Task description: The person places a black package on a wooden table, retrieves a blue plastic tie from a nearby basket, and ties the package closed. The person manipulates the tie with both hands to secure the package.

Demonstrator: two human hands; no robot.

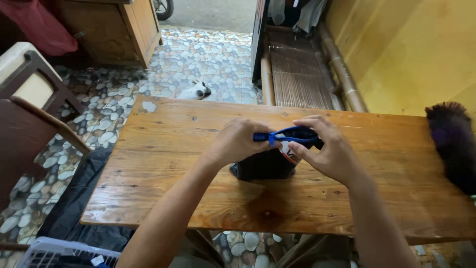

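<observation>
A small black bag [262, 166] with a blue strap [287, 134] sits near the middle of a wooden table [163, 164]. My left hand [238, 141] grips the left end of the blue strap above the bag. My right hand [327, 149] pinches the strap's right part and rests over the bag's top, where a white and red patch shows. Both forearms reach in from the bottom edge. The bag's right side is hidden behind my right hand.
A dark feather duster [453, 144] lies at the table's right edge by a yellow wall. Wooden chairs [29, 114] stand at left, a bamboo bench [297, 69] behind the table, a white basket [64, 253] at lower left, a pebble-pattern floor [198, 54] beyond.
</observation>
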